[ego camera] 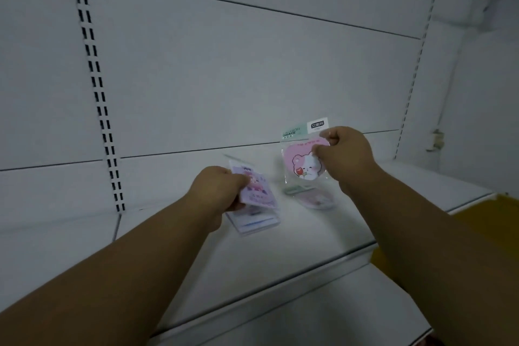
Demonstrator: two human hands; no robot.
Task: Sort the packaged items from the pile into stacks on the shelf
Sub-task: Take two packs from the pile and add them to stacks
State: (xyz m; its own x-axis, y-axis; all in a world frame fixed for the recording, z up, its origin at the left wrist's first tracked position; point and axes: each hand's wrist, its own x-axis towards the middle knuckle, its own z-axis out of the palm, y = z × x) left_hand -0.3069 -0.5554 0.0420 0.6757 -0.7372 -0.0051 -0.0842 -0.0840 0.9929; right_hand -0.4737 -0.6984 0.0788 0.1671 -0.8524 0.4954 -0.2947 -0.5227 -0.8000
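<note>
My left hand [217, 191] grips a purple rectangular packet [259, 189], held low over a small stack of similar flat packets [257, 223] on the white shelf [295, 239]. My right hand [346, 154] pinches a clear packet with a pink heart-shaped bear card [303, 164] and a green and white header, held upright above the shelf. Beneath it lies another stack of like packets [311, 196], blurred. The pile itself is out of view.
The shelf's white back panel [224, 78] rises behind, with slotted uprights at left [97, 93] and right [412, 78]. The shelf's front lip [280, 281] runs diagonally below my arms. A yellow surface [483, 213] shows at the right edge.
</note>
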